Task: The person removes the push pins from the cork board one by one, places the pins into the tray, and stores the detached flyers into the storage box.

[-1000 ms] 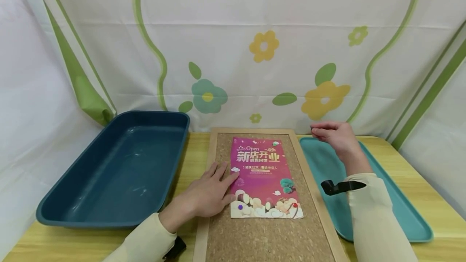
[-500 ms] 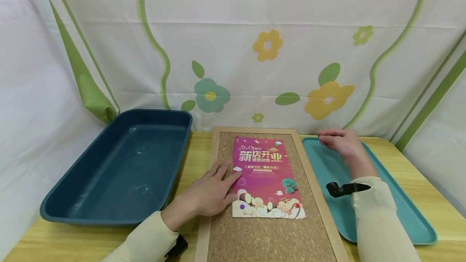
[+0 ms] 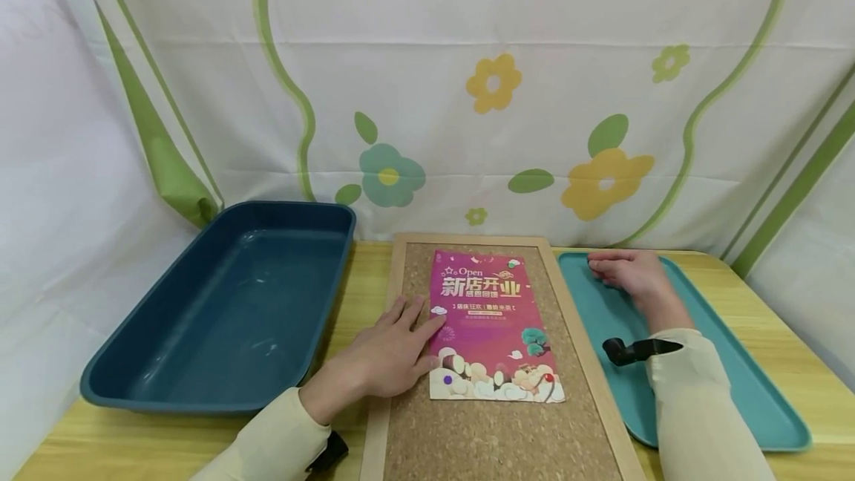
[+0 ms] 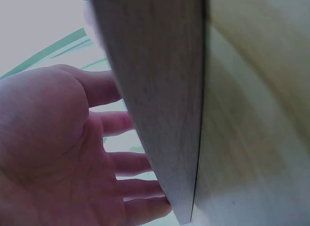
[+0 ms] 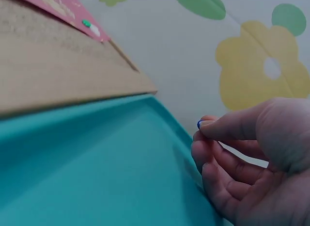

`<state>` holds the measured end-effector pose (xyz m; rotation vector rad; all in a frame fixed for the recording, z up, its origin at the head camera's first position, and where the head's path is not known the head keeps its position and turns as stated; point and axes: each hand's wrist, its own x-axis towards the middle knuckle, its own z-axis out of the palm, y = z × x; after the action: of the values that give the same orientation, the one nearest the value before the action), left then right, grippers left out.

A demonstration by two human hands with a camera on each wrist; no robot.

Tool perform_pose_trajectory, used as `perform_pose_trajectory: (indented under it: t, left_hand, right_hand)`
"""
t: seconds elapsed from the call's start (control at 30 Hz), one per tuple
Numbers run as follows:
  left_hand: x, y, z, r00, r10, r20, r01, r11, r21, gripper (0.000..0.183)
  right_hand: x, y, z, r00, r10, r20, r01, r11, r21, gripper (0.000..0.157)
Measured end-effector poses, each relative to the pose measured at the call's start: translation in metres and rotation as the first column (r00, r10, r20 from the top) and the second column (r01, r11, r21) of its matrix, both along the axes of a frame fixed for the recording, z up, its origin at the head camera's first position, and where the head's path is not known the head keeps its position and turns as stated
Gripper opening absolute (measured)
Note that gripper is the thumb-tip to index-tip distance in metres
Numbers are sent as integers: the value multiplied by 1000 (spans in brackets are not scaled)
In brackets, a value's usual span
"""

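Note:
A purple-pink printed flyer (image 3: 494, 332) lies on a cork board (image 3: 494, 436) with a pale wooden frame. My left hand (image 3: 384, 355) rests across the board's left side, fingers spread and fingertips at the flyer's left edge. From below, the left wrist view has this palm (image 4: 48, 138) beside the frame's side (image 4: 160, 90). Over the far end of the teal tray (image 3: 601, 347), my right hand (image 3: 634, 277) pinches a small dark blue thing (image 5: 199, 124) between thumb and forefinger. Most of that thing is hidden by the fingertips, and I cannot tell its kind.
A deep dark blue tub (image 3: 227, 318) stands left of the board. The board's right frame runs close alongside the tray. Behind everything hangs a white flowered curtain (image 3: 427, 80), close to the far edge of the wooden table (image 3: 781, 332).
My right hand has come down toward the far end of the tray, still pinching the small thing. My left hand stays on the flyer's edge. The head view has shifted slightly.

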<state>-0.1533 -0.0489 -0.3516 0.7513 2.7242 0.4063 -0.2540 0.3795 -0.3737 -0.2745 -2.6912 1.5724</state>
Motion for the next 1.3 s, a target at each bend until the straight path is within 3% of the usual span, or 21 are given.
perform_pose_trajectory:
  t: [0.43,0.87,1.3]
  left_hand:
    - [0,-2,0,1000,2,1,-2,1000,1,63]
    - [0,1,-1,1000,7,-9,-7,1000,14,64]
    - [0,0,0,1000,4,-10,-4,1000,4,63]
  right_hand:
    - [-3,4,-8,999,36,13,-36,999,13,39]
    - [-3,4,-7,1000,4,22,-5,999,38,35]
    - [-3,1,-7,1000,-3,26,0,990,139,37]
